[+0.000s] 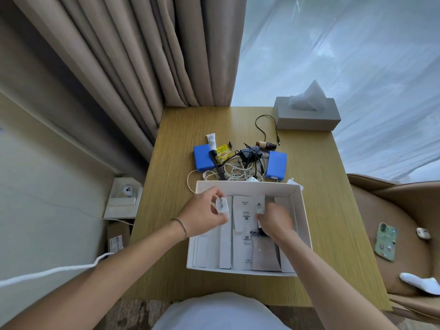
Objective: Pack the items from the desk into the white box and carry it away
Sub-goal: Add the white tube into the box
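Note:
The open white box [301, 225] stands on the wooden desk [333, 210], lined with white paper sleeves. My left hand [202, 215] hovers over its left side and grips a white plug adapter [222, 205]. Inside the box, my right hand [276, 222] pinches a white printed sleeve [260, 206], with something dark under the palm. Behind the box lie two blue boxes [202, 158] [276, 168], a white tube [212, 142], a yellow packet [224, 153], a black adapter [250, 154], tangled white cables [235, 172] and a small brown bottle [265, 145].
A grey tissue box [307, 115] sits at the desk's far right corner, with a black cable [264, 125] beside it. Curtains hang behind. A tan chair [404, 210] on the right holds a phone [386, 241] and an earbud case [423, 233]. Boxes lie on the floor at left.

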{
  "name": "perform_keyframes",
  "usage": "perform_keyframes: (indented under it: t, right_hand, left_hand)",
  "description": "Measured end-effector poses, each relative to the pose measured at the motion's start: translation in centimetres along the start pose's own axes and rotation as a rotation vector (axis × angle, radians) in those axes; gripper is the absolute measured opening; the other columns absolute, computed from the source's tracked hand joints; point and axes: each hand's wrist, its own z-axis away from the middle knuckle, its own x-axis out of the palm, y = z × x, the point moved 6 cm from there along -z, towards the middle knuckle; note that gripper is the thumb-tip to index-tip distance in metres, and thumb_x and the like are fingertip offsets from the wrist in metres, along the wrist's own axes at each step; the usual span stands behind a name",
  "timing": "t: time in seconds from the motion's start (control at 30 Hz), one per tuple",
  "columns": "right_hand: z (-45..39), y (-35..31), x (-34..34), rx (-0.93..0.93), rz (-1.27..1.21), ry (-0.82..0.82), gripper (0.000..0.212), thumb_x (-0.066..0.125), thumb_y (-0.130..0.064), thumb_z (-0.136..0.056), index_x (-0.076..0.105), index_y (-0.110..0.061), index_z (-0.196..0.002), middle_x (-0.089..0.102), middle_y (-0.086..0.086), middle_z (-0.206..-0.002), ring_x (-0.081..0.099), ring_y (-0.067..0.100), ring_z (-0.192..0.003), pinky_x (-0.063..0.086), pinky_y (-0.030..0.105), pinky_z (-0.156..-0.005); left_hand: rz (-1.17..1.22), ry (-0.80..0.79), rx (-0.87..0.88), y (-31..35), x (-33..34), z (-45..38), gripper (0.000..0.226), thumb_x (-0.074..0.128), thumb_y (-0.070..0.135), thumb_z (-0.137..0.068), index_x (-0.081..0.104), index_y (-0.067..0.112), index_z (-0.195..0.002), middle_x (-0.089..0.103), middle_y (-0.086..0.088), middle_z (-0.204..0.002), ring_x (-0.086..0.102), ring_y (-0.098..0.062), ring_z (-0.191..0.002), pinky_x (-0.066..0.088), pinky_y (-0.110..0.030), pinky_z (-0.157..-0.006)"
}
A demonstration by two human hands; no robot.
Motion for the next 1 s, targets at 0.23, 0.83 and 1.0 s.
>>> perform_keyframes:
  t: [0.23, 0.83, 1.0]
  right_hand:
    - [1.2, 1.2, -1.0, 0.040, 0.105, 0.066, 0.025, 0.049, -0.024, -0.090, 0.061, -0.015, -0.070, 0.059, 0.000, -0.064, 0.061, 0.026, -0.064, 0.044, 0.026, -0.053]
    - [3.1, 1.1, -1.9, -0.062, -0.076, 0.108, 0.026, 0.051, -0.017, -0.086, 0.076, -0.017, -0.089, 0.076, 0.001, -0.087, 0.067, 0.026, -0.077, 0.059, 0.035, -0.063]
    - [2.9, 0.8, -1.8, -0.077, -0.131, 0.103, 0.026, 0.052, -0.017, -0.087, 0.077, -0.017, -0.089, 0.077, 0.001, -0.092, 0.068, 0.026, -0.083, 0.057, 0.034, -0.065]
  left_hand:
    - [-0.581, -0.257, 0.005, -1.6, 3.6, 0.8, 0.039, 0.075, 0.024, -0.075, 0.055, 0.030, -0.107, 0.062, 0.006, -0.094, 0.062, -0.017, -0.082, 0.058, -0.035, -0.071]
    - [-0.780, -0.464, -0.071, -3.3, 8.4, 1.4, 0.044, 0.079, 0.008, -0.074, 0.047, 0.022, -0.101, 0.053, 0.000, -0.087, 0.051, -0.017, -0.075, 0.053, -0.032, -0.068]
    - [-0.761, -0.529, -0.120, -3.9, 8.8, 1.7, 0.051, 0.085, 0.010, -0.074, 0.050, 0.018, -0.110, 0.054, -0.002, -0.096, 0.053, -0.021, -0.084, 0.049, -0.030, -0.070]
